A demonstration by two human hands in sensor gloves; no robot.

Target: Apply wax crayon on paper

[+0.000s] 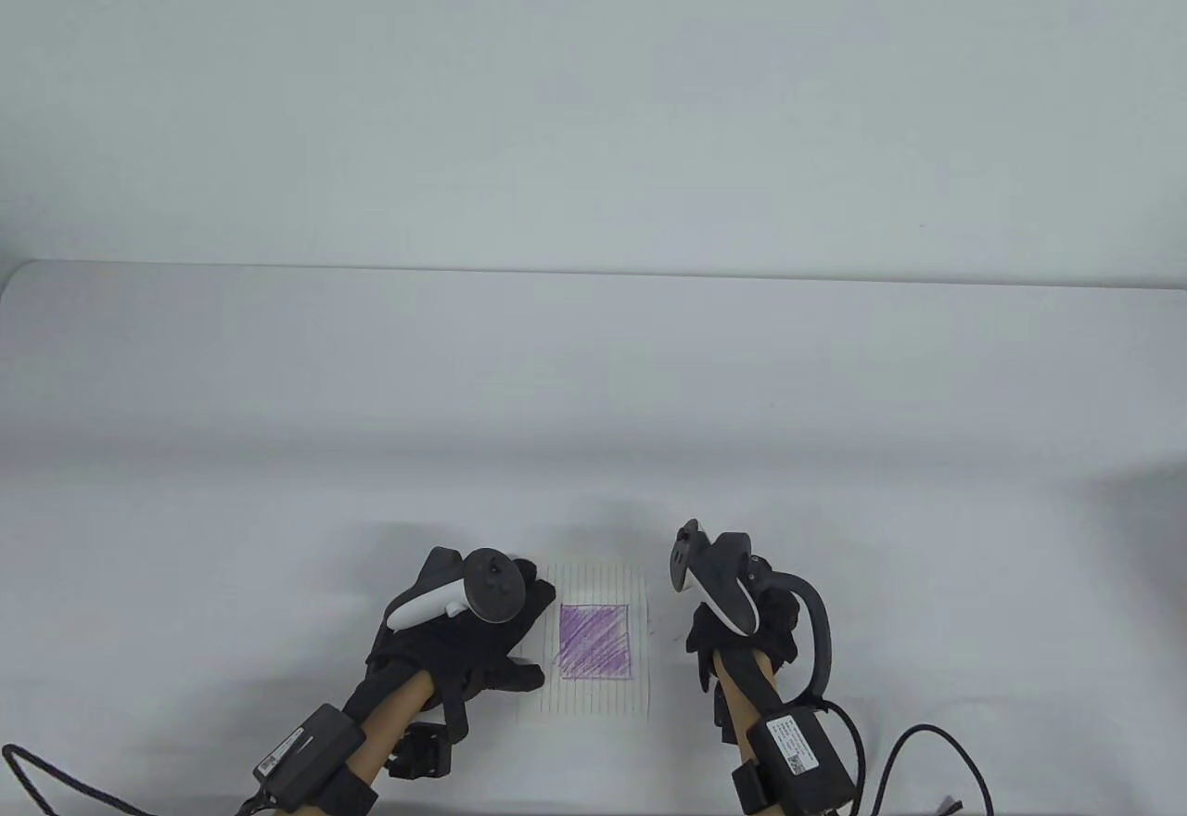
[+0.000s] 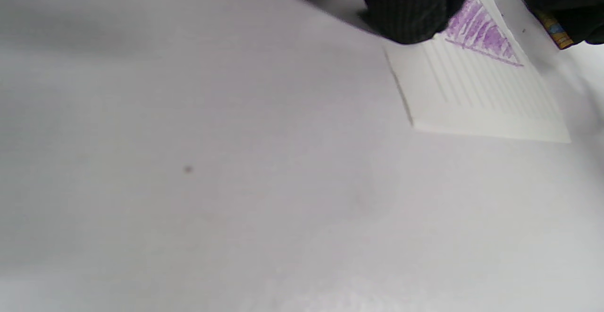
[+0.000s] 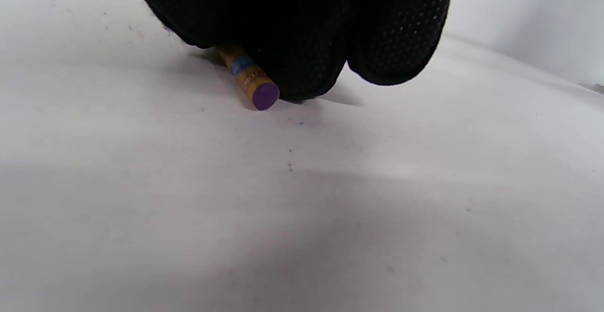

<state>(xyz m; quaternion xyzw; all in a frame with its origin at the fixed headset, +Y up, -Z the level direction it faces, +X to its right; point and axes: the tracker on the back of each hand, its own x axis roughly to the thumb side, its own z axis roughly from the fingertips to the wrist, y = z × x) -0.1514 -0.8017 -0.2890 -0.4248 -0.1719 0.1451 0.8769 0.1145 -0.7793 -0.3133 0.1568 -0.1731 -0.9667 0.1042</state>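
Purple crayon (image 3: 252,81), seemingly flat-lying, butt toward camera.

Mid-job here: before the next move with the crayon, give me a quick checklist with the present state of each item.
1. Paper lies flat on the table: ok.
2. Left hand rests on the paper's left edge: ok.
3. Purple square shaded in: ok.
4. Right hand holds the crayon: ok.
5. Crayon is over the paper: not ok, it is beside it.
6. Crayon touches the table: cannot tell.
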